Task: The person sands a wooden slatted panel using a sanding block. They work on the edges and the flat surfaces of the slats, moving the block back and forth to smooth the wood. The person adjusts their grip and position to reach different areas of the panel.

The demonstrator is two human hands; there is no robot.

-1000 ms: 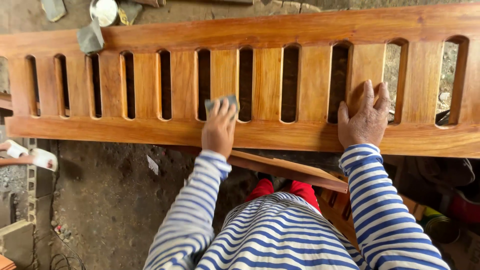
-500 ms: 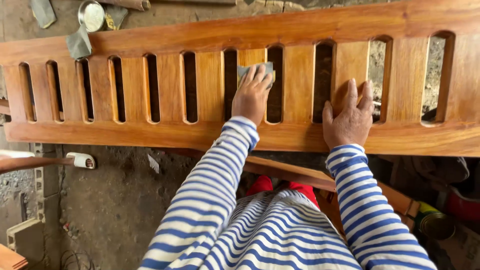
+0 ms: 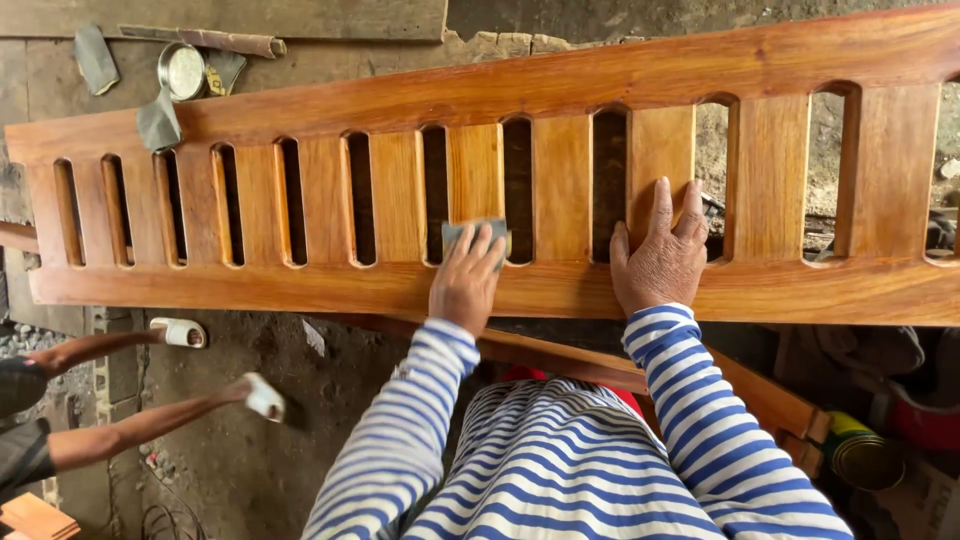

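A long varnished wooden panel (image 3: 560,285) with several upright slats and slots lies across the view. My left hand (image 3: 463,282) presses a grey piece of sandpaper (image 3: 474,232) against the lower end of one slat near the middle. My right hand (image 3: 660,255) rests flat, fingers spread, on a slat and the bottom rail just to the right. Both arms wear blue and white striped sleeves.
Another person's two arms (image 3: 120,390) reach in at lower left, each holding a white object (image 3: 264,397). A round metal tin (image 3: 183,70) and grey sandpaper scraps (image 3: 158,122) lie at the panel's top left. A can (image 3: 860,455) sits at lower right. Below is a dirt floor.
My left hand slid the sandpaper down the slat from its top to its lower end. The other person's arms came into view at lower left. The right hand stayed planted.
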